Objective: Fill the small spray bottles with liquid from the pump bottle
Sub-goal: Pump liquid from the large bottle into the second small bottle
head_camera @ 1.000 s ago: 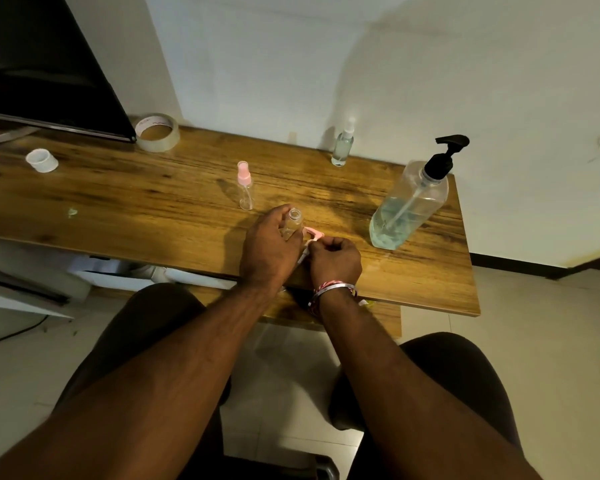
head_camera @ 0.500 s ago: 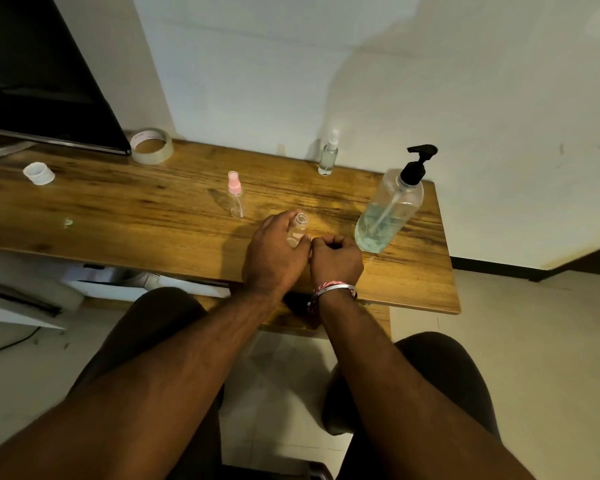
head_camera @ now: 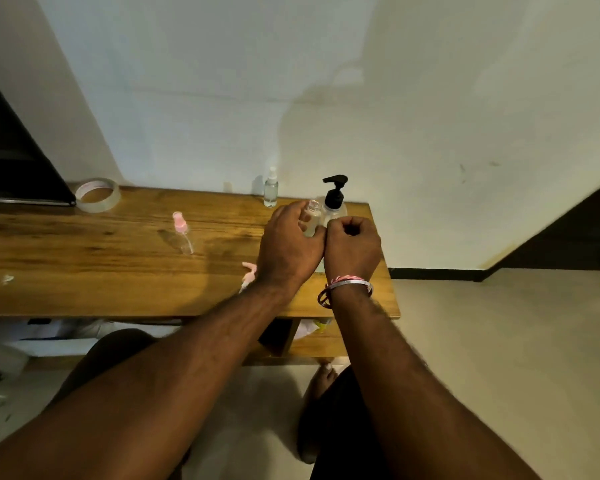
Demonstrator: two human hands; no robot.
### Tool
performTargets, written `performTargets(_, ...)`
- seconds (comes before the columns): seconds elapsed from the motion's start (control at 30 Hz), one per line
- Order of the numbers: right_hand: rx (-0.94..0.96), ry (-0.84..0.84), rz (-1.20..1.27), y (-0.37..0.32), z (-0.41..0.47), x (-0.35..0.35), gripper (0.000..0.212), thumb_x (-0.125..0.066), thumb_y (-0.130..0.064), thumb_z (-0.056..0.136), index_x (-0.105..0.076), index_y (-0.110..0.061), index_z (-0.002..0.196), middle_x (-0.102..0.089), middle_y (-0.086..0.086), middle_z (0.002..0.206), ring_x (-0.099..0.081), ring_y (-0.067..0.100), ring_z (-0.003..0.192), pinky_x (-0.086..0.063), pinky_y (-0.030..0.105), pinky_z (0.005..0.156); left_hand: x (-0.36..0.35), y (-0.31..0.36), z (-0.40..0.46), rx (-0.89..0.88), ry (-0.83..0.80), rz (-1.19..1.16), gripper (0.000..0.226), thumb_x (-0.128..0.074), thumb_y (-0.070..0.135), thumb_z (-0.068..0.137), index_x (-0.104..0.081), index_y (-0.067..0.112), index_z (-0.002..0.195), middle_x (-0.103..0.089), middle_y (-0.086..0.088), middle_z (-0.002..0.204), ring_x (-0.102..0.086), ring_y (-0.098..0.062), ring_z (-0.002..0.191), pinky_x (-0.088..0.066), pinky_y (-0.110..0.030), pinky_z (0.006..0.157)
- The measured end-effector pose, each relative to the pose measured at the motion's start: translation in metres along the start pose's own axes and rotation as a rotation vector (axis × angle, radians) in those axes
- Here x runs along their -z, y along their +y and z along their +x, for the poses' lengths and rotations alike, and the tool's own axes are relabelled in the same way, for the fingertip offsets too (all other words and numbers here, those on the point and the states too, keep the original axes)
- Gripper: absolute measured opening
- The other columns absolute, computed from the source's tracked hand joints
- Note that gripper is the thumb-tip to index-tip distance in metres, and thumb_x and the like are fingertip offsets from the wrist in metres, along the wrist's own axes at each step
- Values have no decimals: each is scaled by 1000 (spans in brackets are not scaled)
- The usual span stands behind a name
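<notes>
Head view: left hand (head_camera: 288, 244) grips open uncapped spray bottle (head_camera: 311, 216), upright, just beside pump bottle (head_camera: 334, 199) at far right of table (head_camera: 84, 265). Right hand (head_camera: 352, 245) curled at pump bottle body; grasp hidden, cannot tell. Pink spray cap (head_camera: 249, 271) lies near left wrist.

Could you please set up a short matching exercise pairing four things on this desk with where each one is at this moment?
Things:
1. open small bottle
2. pink-capped spray bottle
3. loose pink sprayer top
4. tape roll

Places:
A. at the back left of the desk, beside the dark screen
B. lying on the desk just left of the left wrist
C. held in the left hand, close to the pump bottle
D. standing alone mid-desk, left of both hands

Pairs: 1-C, 2-D, 3-B, 4-A
</notes>
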State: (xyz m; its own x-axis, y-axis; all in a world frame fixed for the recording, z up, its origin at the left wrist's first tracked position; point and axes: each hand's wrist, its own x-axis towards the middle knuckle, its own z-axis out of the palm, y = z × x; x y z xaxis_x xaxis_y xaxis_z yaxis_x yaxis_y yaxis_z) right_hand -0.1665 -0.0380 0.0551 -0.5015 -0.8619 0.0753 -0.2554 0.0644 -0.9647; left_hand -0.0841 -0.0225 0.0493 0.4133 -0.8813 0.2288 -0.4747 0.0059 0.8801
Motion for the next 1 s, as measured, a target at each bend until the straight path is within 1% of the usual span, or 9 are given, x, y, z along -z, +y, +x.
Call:
performTargets(0.13,90,-6,37,-17,24,-6,11,-73,-20,84,-71,-16,94,-68,-5,93,-64,12,87,-43,15,68,-4,15,24,-3,18,11,46,-78,30,90,-69,22,134,-66,7,115,-68,-14,96,-63,-41,83)
performTargets(0.3,165,13,67,-25,46,-17,15,-70,-25,87,-68,-16,99,-63,-7,97,-63,13,93,-52,29,80,-8,12,35,24,-12,35,50,-80,34,91,-66,23,138,-67,7,121,-68,-17,104,-64,-43,84)
performTargets(0.43,180,-23,75,-22,54,-26,16,-64,-35,94,-68,-20,95,-66,-5,97,-64,13,92,-54,31,79,-11,6,35,6,-22,54,50,-81,32,90,-67,23,137,-68,6,122,-69,-17,104,-64,-44,84)
performTargets(0.57,140,-107,58,-20,60,-33,29,-60,-39,99,-73,-16,89,-71,-2,86,-66,14,84,-49,28,72,-11,11,42,-31,-30,65,48,-81,32,91,-67,23,136,-65,8,119,-68,-15,104,-64,-41,83)
performTargets(0.7,31,-212,103,-20,64,-32,39,-59,-43,99,-77,-15,78,-72,0,73,-68,20,77,-54,36,71,-10,11,50,-85,-66,42,43,-80,31,91,-69,21,131,-66,6,118,-67,-13,100,-62,-35,85)
performTargets(0.83,-50,-386,122,-18,71,-25,44,-59,-53,98,-79,-21,75,-75,-4,71,-67,12,70,-51,31,70,-12,9,56,-142,-113,32,35,-75,21,93,-67,20,127,-60,5,115,-63,-7,95,-56,-20,82)
performTargets(0.87,-68,-430,150,-17,72,-23,46,-58,-54,98,-78,-21,74,-75,-4,71,-67,10,70,-51,30,70,-13,8,58,-148,-132,30,35,-73,19,93,-65,19,127,-59,5,116,-63,-6,95,-56,-19,82)
performTargets(0.93,-74,-498,207,-13,73,-22,52,-52,-58,101,-78,-20,78,-77,-2,77,-69,8,74,-51,27,74,-15,6,61,-168,-171,36,34,-70,20,95,-62,19,128,-57,5,118,-63,-7,96,-57,-23,81)
performTargets(1.0,-78,-529,232,-10,74,-22,59,-42,-64,102,-78,-21,83,-79,-4,83,-72,5,78,-50,25,77,-18,2,63,-199,-184,72,30,-67,22,96,-60,20,126,-58,6,115,-62,-9,88,-57,-29,75)
